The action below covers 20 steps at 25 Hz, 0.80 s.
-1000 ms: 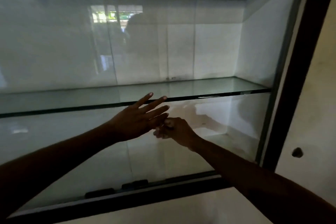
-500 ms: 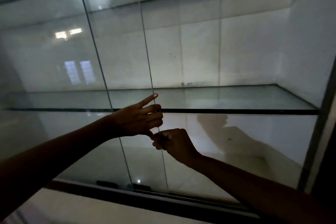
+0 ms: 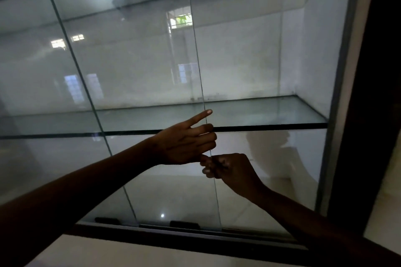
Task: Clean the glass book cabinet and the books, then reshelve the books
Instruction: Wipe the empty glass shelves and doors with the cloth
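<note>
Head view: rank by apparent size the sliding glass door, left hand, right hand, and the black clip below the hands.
Largest: sliding glass door.
Then left hand and right hand, which look about equal at similar distance, so unranked; both grip the door's edge.
Smallest: black clip.

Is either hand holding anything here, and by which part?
The right hand pinches the sliding glass door by its free vertical edge. The left hand touches that edge just above; whether it grips cannot be told.
</note>
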Motion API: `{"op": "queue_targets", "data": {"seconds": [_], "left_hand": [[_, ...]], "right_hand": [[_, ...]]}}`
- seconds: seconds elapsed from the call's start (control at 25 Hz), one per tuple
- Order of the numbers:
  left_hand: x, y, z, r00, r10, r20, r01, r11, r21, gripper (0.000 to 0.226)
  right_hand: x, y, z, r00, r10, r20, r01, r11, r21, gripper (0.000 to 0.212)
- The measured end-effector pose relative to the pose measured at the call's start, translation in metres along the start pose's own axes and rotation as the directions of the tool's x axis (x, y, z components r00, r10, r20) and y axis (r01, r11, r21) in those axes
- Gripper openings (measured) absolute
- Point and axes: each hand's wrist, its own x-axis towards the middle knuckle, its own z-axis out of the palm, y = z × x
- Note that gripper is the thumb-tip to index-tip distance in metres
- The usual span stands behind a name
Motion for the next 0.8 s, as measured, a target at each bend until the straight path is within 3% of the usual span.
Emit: {"op": "queue_targets", "data": {"seconds": [0.24,0.48,0.56,0.6,0.64,0.68,0.72,0.8], "left_hand": [[0.058,0.011,-0.009,0.999,0.028,-0.031,-0.028,1.000,-0.009,0.042],[0.106,0.024,-0.019,0.992,0.052,-0.117,-0.055,0.998,-0.021,0.038],[0.122,0.031,-0.023,0.983,-0.029,-0.182,0.013,0.996,-0.093,0.036],[0.124,0.040,-0.026,0.964,-0.141,-0.224,0.105,0.980,-0.167,0.035],[0.120,0.055,-0.028,0.920,-0.306,-0.246,0.238,0.933,-0.270,0.036],[0.112,0.076,-0.030,0.832,-0.506,-0.227,0.402,0.833,-0.380,0.040],[0.100,0.103,-0.030,0.684,-0.710,-0.168,0.569,0.663,-0.487,0.045],[0.081,0.160,-0.029,0.274,-0.961,0.038,0.739,0.185,-0.648,0.055]], "right_hand": [[-0.031,-0.009,-0.048,0.990,0.074,-0.123,-0.073,0.997,0.010,0.010],[-0.056,-0.013,-0.084,0.970,0.111,-0.218,-0.106,0.994,0.032,0.016],[-0.062,-0.014,-0.089,0.960,0.067,-0.273,-0.071,0.997,-0.003,0.020],[-0.065,-0.013,-0.090,0.953,0.061,-0.296,-0.072,0.997,-0.025,0.023],[-0.068,-0.012,-0.090,0.944,0.063,-0.324,-0.079,0.996,-0.038,0.024],[-0.070,-0.011,-0.088,0.937,0.073,-0.343,-0.086,0.996,-0.021,0.021],[-0.073,-0.009,-0.086,0.940,0.095,-0.328,-0.087,0.995,0.039,0.013],[-0.074,-0.004,-0.080,0.971,0.161,-0.178,-0.137,0.981,0.136,0.011]]}}
